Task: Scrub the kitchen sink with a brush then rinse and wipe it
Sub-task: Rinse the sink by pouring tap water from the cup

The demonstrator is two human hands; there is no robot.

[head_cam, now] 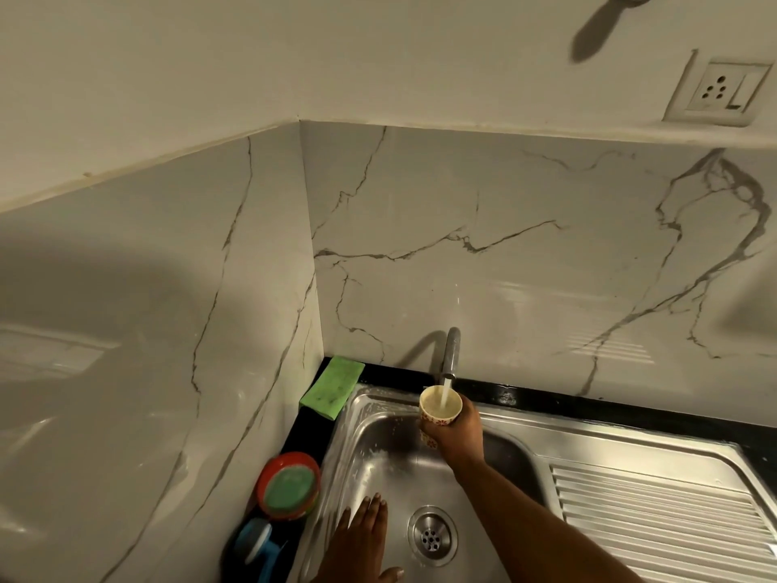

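Fingers and thumb of the right hand [458, 435] curl round one small cream cup with red flower prints [439, 410], held upright over the back of the basin. A thin stream of water [445, 390] falls into it from the single curved steel tap [450, 355]. The left hand [361, 536] lies flat with straight fingers on the left slope of the basin, holding nothing.

Both hands are in one stainless steel sink [378, 418], smooth and wet, with one round perforated drain [432, 536] and a ribbed draining board [651, 507] on its right. A black glossy counter [588, 403] frames it.

One blue-and-white brush [256, 540] rests on the counter left of the sink, near the front; its blue handle seems to point toward the near edge, though shadow blurs it. Behind it stands one red round dish [272, 467] holding a green scouring pad [290, 490], and one green rectangular cloth [332, 387] lies in the back corner.
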